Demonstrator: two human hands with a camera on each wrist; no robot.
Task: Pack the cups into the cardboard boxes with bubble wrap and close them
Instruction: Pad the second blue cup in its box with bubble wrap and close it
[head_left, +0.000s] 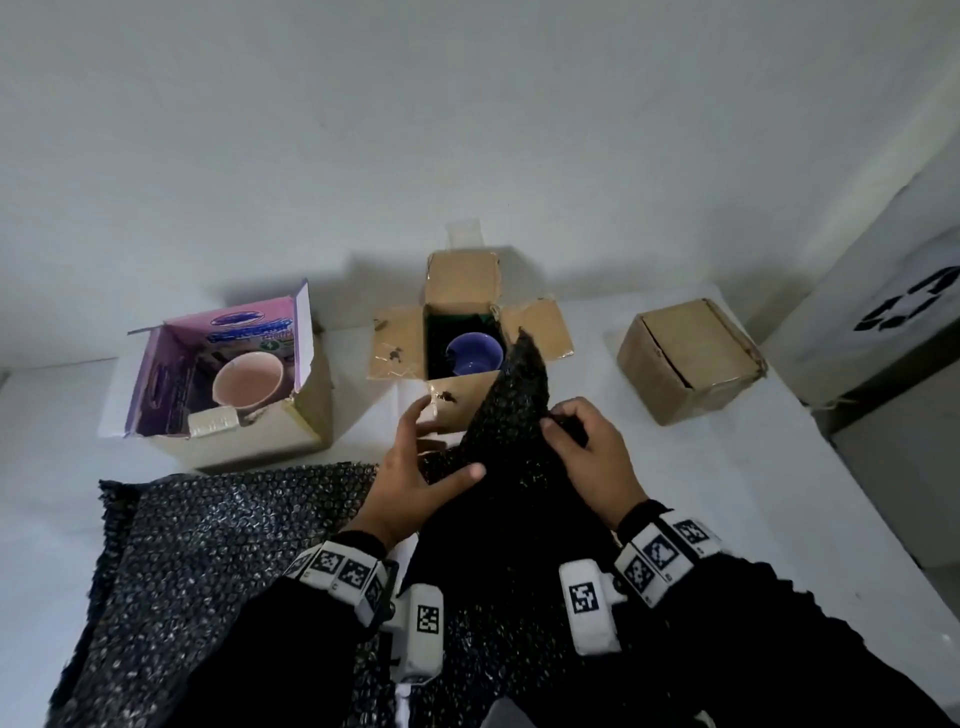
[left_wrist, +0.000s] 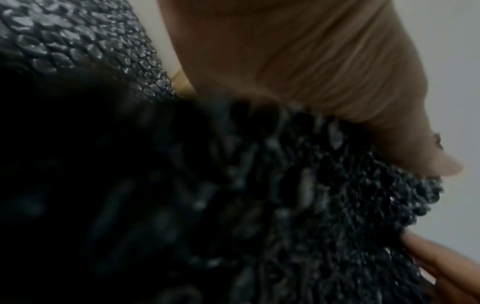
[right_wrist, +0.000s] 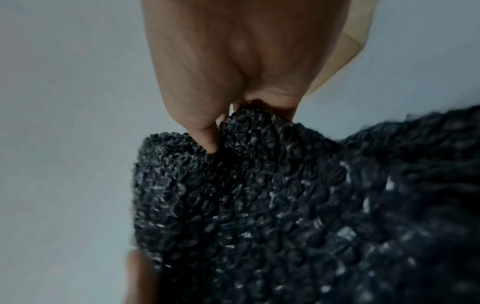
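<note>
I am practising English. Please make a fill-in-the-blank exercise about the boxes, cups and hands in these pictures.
1. The blue cup sits in the ___ box.
2. The box on the right is ___.
3. Both hands hold black ___ wrap.
4. The left box holds a ___ cup.

Missing words: middle; closed; bubble; pink

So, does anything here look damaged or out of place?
The middle box, which holds the blue cup, has dark stains and torn tape on its open flaps. The left box has a ragged front edge near the pink cup. Nothing is spilled.
</note>
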